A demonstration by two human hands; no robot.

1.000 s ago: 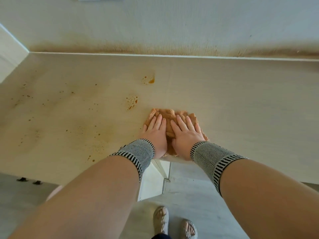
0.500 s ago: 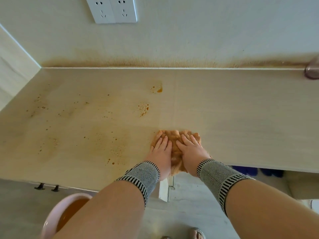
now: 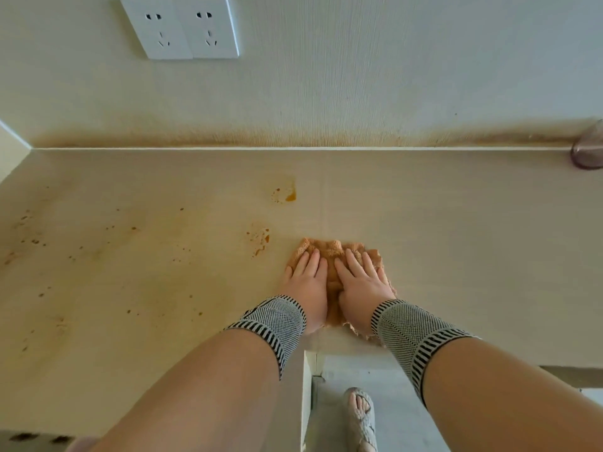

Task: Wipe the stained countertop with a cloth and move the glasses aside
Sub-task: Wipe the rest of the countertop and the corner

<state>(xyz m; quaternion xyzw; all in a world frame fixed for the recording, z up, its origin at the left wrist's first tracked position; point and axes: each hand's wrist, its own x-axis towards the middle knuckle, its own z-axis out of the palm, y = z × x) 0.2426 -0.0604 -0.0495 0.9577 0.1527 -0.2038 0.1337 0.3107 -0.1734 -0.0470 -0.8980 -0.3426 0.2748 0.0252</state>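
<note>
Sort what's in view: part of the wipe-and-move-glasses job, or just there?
Job: orange cloth under left hand and right hand, both pressing flat; stained countertop; orange splatter; glass at right edge.

Just there: double wall socket; sandalled foot; striped wrist sleeves.

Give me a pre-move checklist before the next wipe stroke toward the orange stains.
1. Both hands on cloth: ok. Left hand and right hand press flat on the crumpled orange terry cloth.
2. Cloth flat on the pale wood-grain countertop: ok, though its near edge reaches the counter's front edge.
3. Nearest target: ok. Orange splatter stain lies just left of and beyond the cloth, unwiped.
4. Second target: ok. Orange droplet stain sits farther back.
5. Path to stains free of objects: ok.
6. Glasses: cannot tell. Only one purple-tinted glass shows, cut off at the right edge.
</note>
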